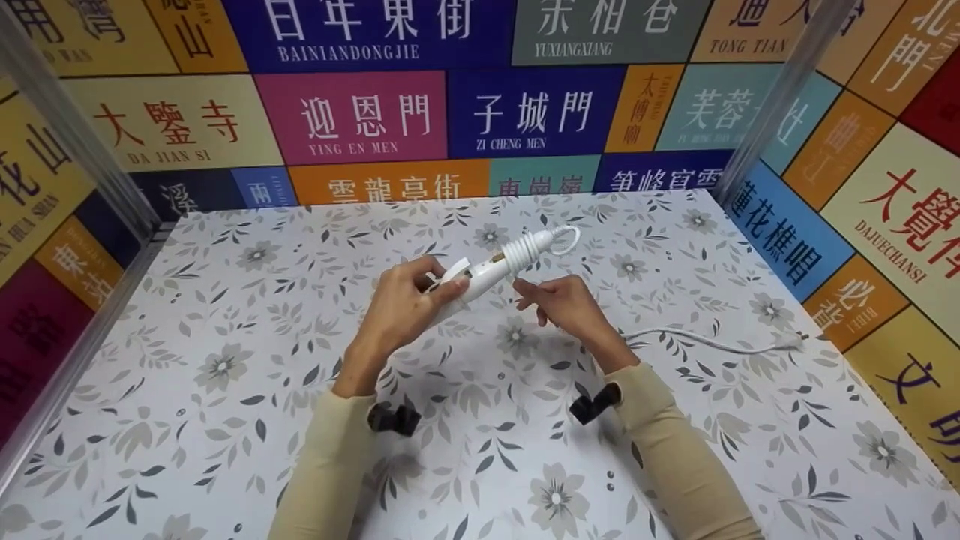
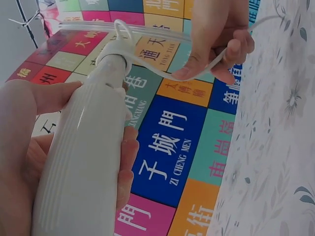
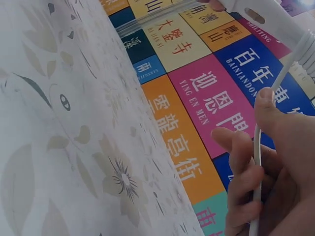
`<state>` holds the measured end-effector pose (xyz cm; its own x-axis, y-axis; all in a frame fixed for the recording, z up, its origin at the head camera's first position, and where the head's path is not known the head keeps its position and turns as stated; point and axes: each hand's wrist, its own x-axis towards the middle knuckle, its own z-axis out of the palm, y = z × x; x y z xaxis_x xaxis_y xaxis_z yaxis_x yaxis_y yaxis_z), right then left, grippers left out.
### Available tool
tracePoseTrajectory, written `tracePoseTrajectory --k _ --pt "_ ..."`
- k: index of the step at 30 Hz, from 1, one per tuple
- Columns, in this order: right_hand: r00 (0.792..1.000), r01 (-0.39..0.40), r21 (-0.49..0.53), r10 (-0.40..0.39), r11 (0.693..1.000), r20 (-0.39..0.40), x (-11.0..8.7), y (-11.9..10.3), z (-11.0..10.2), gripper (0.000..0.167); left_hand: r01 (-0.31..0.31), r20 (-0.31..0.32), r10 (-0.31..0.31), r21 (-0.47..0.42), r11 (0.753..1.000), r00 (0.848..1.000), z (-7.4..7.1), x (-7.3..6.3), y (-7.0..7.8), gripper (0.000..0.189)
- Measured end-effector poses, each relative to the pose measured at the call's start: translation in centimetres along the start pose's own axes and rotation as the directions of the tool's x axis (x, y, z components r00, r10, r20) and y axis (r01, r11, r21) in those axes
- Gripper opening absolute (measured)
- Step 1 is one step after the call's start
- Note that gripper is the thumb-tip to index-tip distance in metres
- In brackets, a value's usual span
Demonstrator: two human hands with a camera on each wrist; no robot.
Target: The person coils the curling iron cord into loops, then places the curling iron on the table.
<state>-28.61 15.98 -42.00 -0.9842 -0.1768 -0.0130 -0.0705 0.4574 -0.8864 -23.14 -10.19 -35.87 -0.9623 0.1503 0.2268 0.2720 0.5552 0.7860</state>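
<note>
My left hand (image 1: 397, 300) grips a white handheld appliance (image 1: 484, 277), its thumb and fingers wrapped round the body beside a raised white lever (image 1: 450, 270). The appliance is tilted, its far end up and to the right. Several turns of white power cord (image 1: 527, 251) are wound round that end, with a small loop standing out at the tip. My right hand (image 1: 568, 306) is just right of the coil. Between its thumb and curled fingers it pinches the loose cord (image 3: 257, 147), which runs from the coil through the hand. Ribbed grooves show on the appliance body (image 2: 81, 152) in the left wrist view.
The cord's free length (image 1: 705, 339) trails rightward over the flower-patterned table (image 1: 262, 465) to a plug (image 1: 795, 342) near the right edge. Colourful sign-printed panels (image 1: 352, 112) enclose the back and sides. Black wrist mounts (image 1: 395, 420) sit at both sleeves.
</note>
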Motion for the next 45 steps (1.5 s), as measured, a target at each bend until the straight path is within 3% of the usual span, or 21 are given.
tracePoseTrajectory --k 7,12,16,17,19,22,28,34,40,45 --pt "0.997 0.072 0.037 -0.071 0.997 -0.030 0.4 0.0 -0.8 0.017 -0.056 0.132 0.054 0.018 0.998 0.990 0.1 -0.1 -0.2 0.026" --pt "0.992 0.103 0.123 -0.093 0.987 -0.081 -0.1 -0.5 -2.0 0.026 -0.071 0.178 0.070 0.001 0.997 0.982 0.2 -0.2 -0.2 0.025" --pt "0.993 0.106 0.160 -0.097 0.981 -0.061 -0.6 -1.3 -3.0 0.013 -0.093 0.222 0.087 0.021 0.995 0.971 0.4 -0.2 0.0 0.024" --pt "0.995 0.091 0.162 -0.084 0.983 -0.051 -0.8 -1.5 -3.2 0.019 -0.105 0.235 0.095 0.031 0.994 0.967 0.5 -0.2 0.0 0.024" --pt "0.999 0.034 0.130 -0.031 0.991 -0.024 -1.0 -1.8 -3.7 0.037 -0.120 0.258 0.102 0.053 0.991 0.961 0.6 -0.2 0.0 0.024" --pt "1.000 -0.017 0.114 0.015 0.993 0.012 -1.2 -2.1 -4.4 0.044 -0.128 0.285 0.101 0.077 0.989 0.953 0.8 -0.2 0.1 0.023" --pt "0.996 0.070 0.006 -0.070 0.998 0.062 -1.7 -2.5 -5.2 0.034 -0.099 0.322 0.050 0.136 0.986 0.945 1.1 -0.5 0.3 0.022" --pt "0.997 0.078 -0.054 -0.077 0.995 0.010 -2.8 -4.4 -4.7 0.033 -0.098 0.289 0.036 0.202 0.974 0.957 1.3 -0.4 0.4 0.027" --pt "0.986 0.155 -0.067 -0.159 0.986 -0.047 -4.0 -5.9 -4.2 0.029 -0.104 0.236 0.058 0.189 0.976 0.970 1.4 -0.4 0.2 0.030" --pt "0.976 0.207 -0.126 -0.213 0.970 -0.040 -4.9 -6.7 -3.7 0.026 -0.076 0.174 0.040 0.205 0.976 0.984 1.6 -0.3 0.3 0.030"
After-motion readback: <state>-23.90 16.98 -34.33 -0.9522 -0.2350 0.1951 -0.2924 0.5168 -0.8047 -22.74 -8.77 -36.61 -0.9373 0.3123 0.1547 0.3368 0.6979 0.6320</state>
